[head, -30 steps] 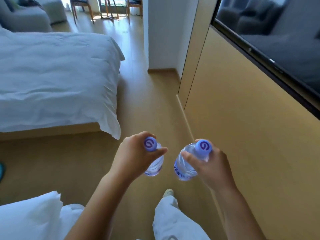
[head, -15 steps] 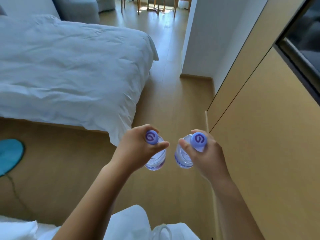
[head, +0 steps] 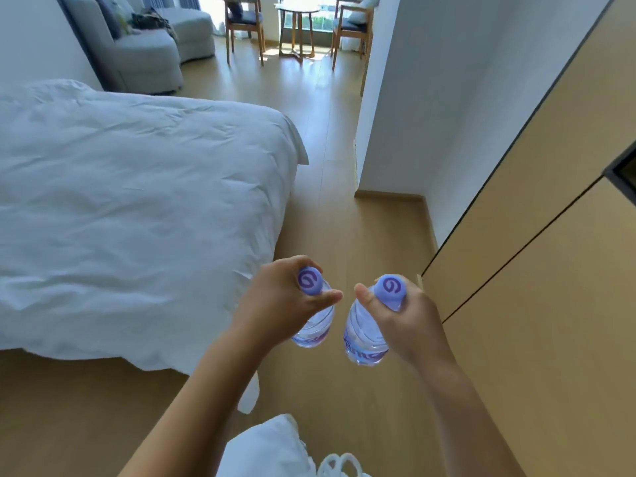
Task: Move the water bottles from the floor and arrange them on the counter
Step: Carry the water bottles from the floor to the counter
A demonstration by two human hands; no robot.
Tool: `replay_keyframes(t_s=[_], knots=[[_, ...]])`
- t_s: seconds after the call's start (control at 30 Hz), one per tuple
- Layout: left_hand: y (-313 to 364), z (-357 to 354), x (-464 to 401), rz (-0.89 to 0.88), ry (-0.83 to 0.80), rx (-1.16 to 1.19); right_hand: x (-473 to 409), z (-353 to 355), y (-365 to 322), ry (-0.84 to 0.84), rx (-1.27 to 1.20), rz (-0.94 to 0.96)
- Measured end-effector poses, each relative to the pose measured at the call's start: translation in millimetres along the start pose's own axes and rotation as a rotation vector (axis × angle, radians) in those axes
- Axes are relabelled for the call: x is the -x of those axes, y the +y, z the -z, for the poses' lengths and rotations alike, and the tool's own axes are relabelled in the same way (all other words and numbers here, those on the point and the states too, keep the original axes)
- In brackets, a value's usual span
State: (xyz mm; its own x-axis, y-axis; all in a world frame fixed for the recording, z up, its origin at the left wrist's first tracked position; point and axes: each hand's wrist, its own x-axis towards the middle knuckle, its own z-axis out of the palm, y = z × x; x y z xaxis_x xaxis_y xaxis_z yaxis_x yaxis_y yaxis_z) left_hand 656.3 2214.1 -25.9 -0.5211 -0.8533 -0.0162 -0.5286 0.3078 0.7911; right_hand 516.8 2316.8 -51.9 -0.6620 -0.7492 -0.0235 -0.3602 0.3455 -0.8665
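While the view lifts since a second ago and shows more of the bed (head: 137, 201) and floor (head: 330, 218), the left hand (head: 275, 304) and right hand (head: 409, 321) keep pinching one water bottle each – left bottle (head: 315, 330), right bottle (head: 364, 342) – by the neck, off the floor; no counter appears, so I judge carrying goes on.

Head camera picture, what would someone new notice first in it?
Two bottles with purple caps, low in the middle: the left hand grips the left bottle and the right hand grips the right bottle, both held above the wood floor. The white bed fills the left side. Chairs and a small table stand by the bright window at the top.
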Motion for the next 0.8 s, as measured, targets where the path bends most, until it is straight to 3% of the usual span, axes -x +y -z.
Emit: replay_keyframes(t_s=[0.1, 0.47, 0.8], knots=[[-2.1, 14.0, -58.1, -0.027, 0.001, -0.014, -49.0, -16.0, -17.1, 0.064, -0.019, 0.003], [-18.5, 3.0, -258.6, -0.014, -0.019, -0.017, -236.5, -45.0, -15.0, 0.03, -0.063, -0.056], [27.9, -29.8, -487.8, 0.011, 0.036, 0.04, -485.8, -22.9, -34.6, 0.026, 0.01, 0.125]])
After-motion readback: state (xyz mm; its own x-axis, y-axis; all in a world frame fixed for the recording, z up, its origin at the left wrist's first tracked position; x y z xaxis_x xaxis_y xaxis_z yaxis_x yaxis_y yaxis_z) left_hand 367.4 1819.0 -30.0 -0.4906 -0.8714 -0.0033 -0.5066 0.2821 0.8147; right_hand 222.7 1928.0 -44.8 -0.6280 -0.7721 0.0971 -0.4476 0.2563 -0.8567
